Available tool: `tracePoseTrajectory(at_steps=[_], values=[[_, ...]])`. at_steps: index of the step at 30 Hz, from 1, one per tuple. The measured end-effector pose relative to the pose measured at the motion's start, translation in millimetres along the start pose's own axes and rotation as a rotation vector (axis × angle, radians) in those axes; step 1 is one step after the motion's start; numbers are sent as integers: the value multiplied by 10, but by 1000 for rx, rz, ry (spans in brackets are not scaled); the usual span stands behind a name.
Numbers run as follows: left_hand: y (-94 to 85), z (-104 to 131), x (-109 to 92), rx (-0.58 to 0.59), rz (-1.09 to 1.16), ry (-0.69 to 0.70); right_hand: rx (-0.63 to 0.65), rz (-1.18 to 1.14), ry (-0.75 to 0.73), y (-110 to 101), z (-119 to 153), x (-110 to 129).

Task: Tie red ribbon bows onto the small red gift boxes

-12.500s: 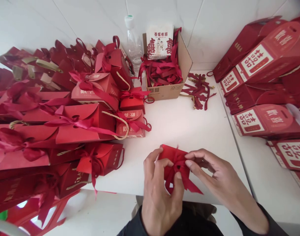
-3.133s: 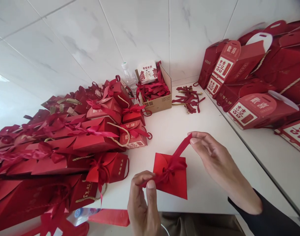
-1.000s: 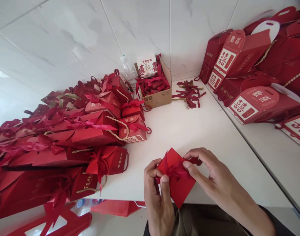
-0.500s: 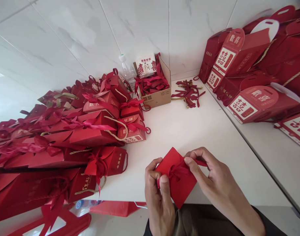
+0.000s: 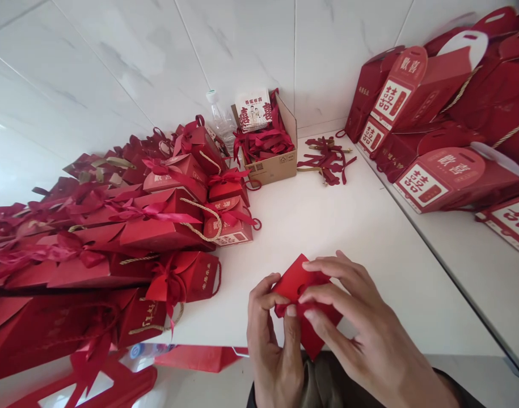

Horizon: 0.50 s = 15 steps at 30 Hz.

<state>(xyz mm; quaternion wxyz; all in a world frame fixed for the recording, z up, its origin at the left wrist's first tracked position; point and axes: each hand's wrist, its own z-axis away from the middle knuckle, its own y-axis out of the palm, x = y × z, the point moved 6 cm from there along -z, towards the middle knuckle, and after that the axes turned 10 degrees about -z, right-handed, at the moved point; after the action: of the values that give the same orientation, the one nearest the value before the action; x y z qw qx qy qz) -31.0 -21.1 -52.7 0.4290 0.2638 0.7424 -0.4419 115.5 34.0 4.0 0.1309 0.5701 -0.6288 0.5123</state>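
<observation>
Head view, watched from afar: I have the small red box (image 5: pixel 311 339) at five o'clock, by the near edge of the white surface (image 5: pixel 323 221), its lowest corner reaching past that edge as I see it. On the left hand (image 5: pixel 271 340) the grip looks closed, thumb and forefinger nipping the dark red ribbon (image 5: pixel 300 310) at the box's nine o'clock side. On the right hand (image 5: pixel 357 317) the fingers spread over the box, tips at the ribbon; I cannot tell whether that grip has caught any of it. My worry is slack: if the left thumb lifts, the ribbon could slide loose. The right fingers hide part of it from me, so a twist could pass unnoticed. Too hard a pull might crease the box or tip it off the surface. Towards eight o'clock, a wide swing of the left arm could knock the bow-tied boxes (image 5: pixel 203 277)
</observation>
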Motion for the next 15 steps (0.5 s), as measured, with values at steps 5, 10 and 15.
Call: tracePoseTrajectory(at_steps=[5, 10, 15], values=[[28, -5, -34, -35, -34, -22, -64, -136, 146, -60, 49, -150], [56, -13, -60, -41, -30, -36, -106, -271, 386, -68, 129, -274], [72, -3, -77, -52, 9, -91, -104, -368, 387, -75, 140, -259]])
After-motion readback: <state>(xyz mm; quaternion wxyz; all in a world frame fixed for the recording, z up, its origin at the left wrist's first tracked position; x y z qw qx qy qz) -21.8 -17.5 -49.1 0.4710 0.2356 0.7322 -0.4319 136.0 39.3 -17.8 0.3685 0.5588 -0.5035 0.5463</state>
